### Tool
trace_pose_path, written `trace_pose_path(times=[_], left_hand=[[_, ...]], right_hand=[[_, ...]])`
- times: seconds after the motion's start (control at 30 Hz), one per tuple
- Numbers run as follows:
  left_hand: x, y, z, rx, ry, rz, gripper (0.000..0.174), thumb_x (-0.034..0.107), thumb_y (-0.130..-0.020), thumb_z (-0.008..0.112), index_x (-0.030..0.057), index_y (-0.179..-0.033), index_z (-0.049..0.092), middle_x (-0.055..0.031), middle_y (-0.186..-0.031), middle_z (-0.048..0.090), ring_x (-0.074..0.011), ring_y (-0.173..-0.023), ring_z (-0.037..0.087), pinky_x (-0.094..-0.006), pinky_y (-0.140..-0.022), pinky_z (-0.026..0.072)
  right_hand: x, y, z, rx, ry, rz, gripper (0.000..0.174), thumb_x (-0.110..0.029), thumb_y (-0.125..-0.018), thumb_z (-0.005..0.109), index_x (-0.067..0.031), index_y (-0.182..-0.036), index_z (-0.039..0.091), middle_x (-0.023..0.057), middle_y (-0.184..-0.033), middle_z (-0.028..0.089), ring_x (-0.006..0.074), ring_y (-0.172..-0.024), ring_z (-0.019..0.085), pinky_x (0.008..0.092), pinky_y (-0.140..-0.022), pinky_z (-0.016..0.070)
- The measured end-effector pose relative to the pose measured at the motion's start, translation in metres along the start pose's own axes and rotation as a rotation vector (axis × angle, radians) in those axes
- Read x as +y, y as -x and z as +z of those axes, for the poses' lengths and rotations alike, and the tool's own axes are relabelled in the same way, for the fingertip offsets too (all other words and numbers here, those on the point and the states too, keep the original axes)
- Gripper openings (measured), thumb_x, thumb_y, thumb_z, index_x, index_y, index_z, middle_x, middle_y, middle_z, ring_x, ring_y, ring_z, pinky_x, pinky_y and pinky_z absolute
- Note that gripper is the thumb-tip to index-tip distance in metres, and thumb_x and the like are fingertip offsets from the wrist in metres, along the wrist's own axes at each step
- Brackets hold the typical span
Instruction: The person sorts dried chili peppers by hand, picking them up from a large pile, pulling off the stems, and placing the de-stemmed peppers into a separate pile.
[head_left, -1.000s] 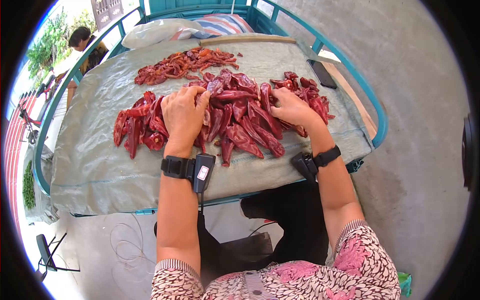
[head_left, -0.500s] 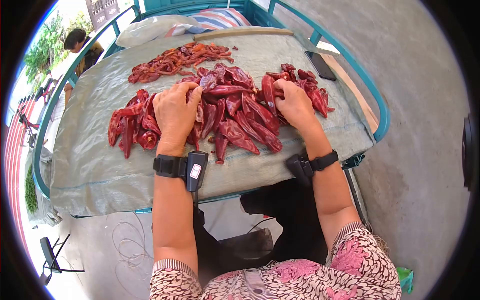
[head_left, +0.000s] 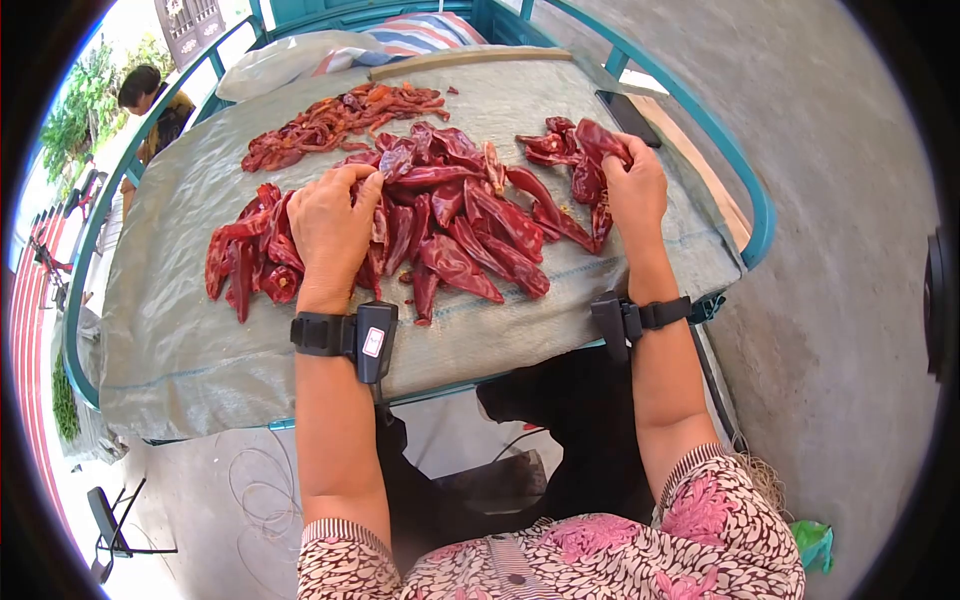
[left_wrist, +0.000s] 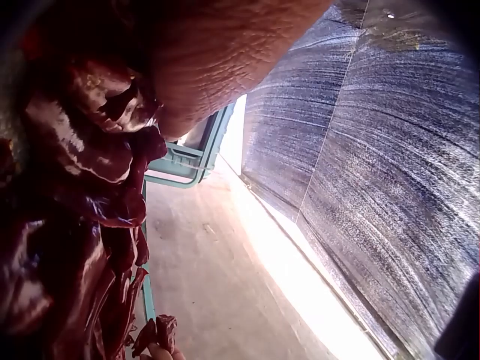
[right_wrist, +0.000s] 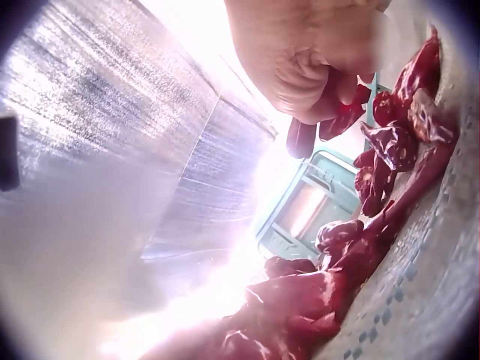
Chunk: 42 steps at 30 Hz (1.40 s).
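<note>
In the head view the left hand [head_left: 332, 222] lies on the left side of the central heap of dried red peppers [head_left: 455, 260], its fingertips among them; what they grip is hidden. The right hand [head_left: 638, 190] pinches a dark red pepper [head_left: 598, 137] over the smaller right-hand pile [head_left: 552, 148]. The right wrist view shows this hand [right_wrist: 300, 56] with red pepper below its curled fingers. In the left wrist view the left hand [left_wrist: 225, 52] is beside shiny peppers [left_wrist: 82, 150].
Thinner orange-red peppers [head_left: 345, 120] lie at the back, another pile [head_left: 250, 245] at the left. A phone [head_left: 628, 118] and a wooden strip [head_left: 470, 62] rest on the sheet [head_left: 200, 370], inside teal rails [head_left: 760, 225]. A person [head_left: 150, 100] is beyond the left rail.
The right hand has moved right, from the central heap's edge to the right-hand pile, with a pepper in its fingers. The left hand stays at the heap; the head view has shifted slightly.
</note>
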<state>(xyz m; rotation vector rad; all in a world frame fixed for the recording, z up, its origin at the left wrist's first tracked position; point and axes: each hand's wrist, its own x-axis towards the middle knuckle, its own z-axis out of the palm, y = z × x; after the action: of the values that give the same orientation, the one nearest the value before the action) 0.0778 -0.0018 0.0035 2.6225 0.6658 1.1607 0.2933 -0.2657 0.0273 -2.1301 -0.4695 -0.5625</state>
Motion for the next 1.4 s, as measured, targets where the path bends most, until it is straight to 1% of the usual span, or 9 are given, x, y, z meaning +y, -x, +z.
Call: trace_pose_path(times=[0.17,0.3,0.5,0.6,0.83,1.17,1.27,1.37,1.4], left_hand=[[-0.001,0.0,0.0,-0.004,-0.012,0.005,0.031,0.04,-0.099,0.061,0.014,-0.108,0.075,-0.0092,-0.104,0.074,-0.0298,-0.101,0.067,-0.0426,-0.094,0.0445],[-0.001,0.0,0.0,-0.013,0.001,-0.008,0.029,0.04,-0.098,0.063,0.0145,-0.106,0.075,-0.0087,-0.104,0.074,-0.0298,-0.101,0.067,-0.0431,-0.095,0.044],[-0.004,0.0,0.004,0.021,0.007,0.006,0.025,0.038,-0.096,0.065,0.0157,-0.103,0.076,-0.0074,-0.101,0.074,-0.0295,-0.099,0.067,-0.0434,-0.096,0.0433],[-0.003,0.0,0.004,0.013,0.008,0.003,0.025,0.037,-0.096,0.065,0.0157,-0.103,0.076,-0.0073,-0.102,0.074,-0.0293,-0.099,0.067,-0.0434,-0.096,0.0432],[-0.003,0.0,0.003,0.007,0.014,0.001,0.024,0.037,-0.096,0.065,0.0157,-0.103,0.076,-0.0069,-0.102,0.074,-0.0291,-0.099,0.067,-0.0435,-0.097,0.0428],[-0.003,0.0,0.004,0.012,0.027,-0.008,0.024,0.036,-0.096,0.066,0.0158,-0.103,0.076,-0.0066,-0.103,0.074,-0.0289,-0.1,0.067,-0.0441,-0.097,0.0426],[-0.004,0.0,0.004,0.025,0.026,0.007,0.025,0.037,-0.096,0.066,0.0155,-0.104,0.076,-0.0069,-0.102,0.074,-0.0291,-0.099,0.067,-0.0441,-0.096,0.0432],[-0.002,0.0,0.003,0.038,0.025,0.014,0.025,0.037,-0.095,0.066,0.0152,-0.103,0.076,-0.0072,-0.102,0.075,-0.0294,-0.098,0.068,-0.0439,-0.095,0.0435],[-0.002,0.0,0.002,0.027,0.027,0.003,0.025,0.037,-0.095,0.066,0.0151,-0.103,0.076,-0.0073,-0.102,0.075,-0.0294,-0.099,0.068,-0.0438,-0.095,0.0435]], right_hand=[[0.007,-0.003,0.001,0.128,0.01,-0.132,0.037,-0.034,-0.09,0.068,-0.0137,-0.121,0.072,0.012,-0.119,0.067,0.0307,-0.106,0.065,0.042,-0.094,0.0488],[0.008,0.001,0.01,0.335,0.314,-0.271,0.029,-0.032,-0.089,0.07,-0.015,-0.113,0.075,0.0099,-0.113,0.069,0.0307,-0.104,0.065,0.0412,-0.092,0.0487],[-0.037,0.016,-0.026,-0.283,0.058,-0.14,0.023,-0.023,-0.084,0.072,-0.0137,-0.105,0.075,0.0055,-0.101,0.074,0.0314,-0.097,0.065,0.045,-0.089,0.049],[-0.02,0.023,-0.011,-0.331,0.359,-0.444,0.025,-0.021,-0.081,0.074,-0.014,-0.105,0.074,0.0062,-0.102,0.074,0.031,-0.096,0.064,0.0445,-0.09,0.0479],[-0.018,0.029,-0.005,-0.376,0.532,-0.51,0.027,-0.026,-0.078,0.076,-0.0166,-0.103,0.074,0.0053,-0.108,0.071,0.0286,-0.106,0.059,0.0444,-0.095,0.0442],[-0.016,0.006,-0.008,0.025,0.215,-0.281,0.03,-0.032,-0.083,0.075,-0.0097,-0.104,0.074,0.008,-0.104,0.071,0.0305,-0.099,0.065,0.0455,-0.085,0.0499],[-0.022,0.007,-0.013,0.015,0.069,-0.244,0.03,-0.029,-0.084,0.074,-0.0109,-0.108,0.072,0.009,-0.106,0.071,0.0292,-0.1,0.066,0.0431,-0.087,0.0504],[-0.045,0.016,-0.043,-0.59,0.04,-0.124,0.033,-0.025,-0.083,0.073,-0.0133,-0.114,0.069,0.01,-0.109,0.069,0.0292,-0.104,0.066,0.0428,-0.088,0.051],[-0.044,0.023,-0.044,-0.638,0.104,-0.216,0.036,-0.022,-0.083,0.073,-0.0119,-0.116,0.068,0.0108,-0.111,0.069,0.0289,-0.105,0.066,0.0417,-0.088,0.0512]])
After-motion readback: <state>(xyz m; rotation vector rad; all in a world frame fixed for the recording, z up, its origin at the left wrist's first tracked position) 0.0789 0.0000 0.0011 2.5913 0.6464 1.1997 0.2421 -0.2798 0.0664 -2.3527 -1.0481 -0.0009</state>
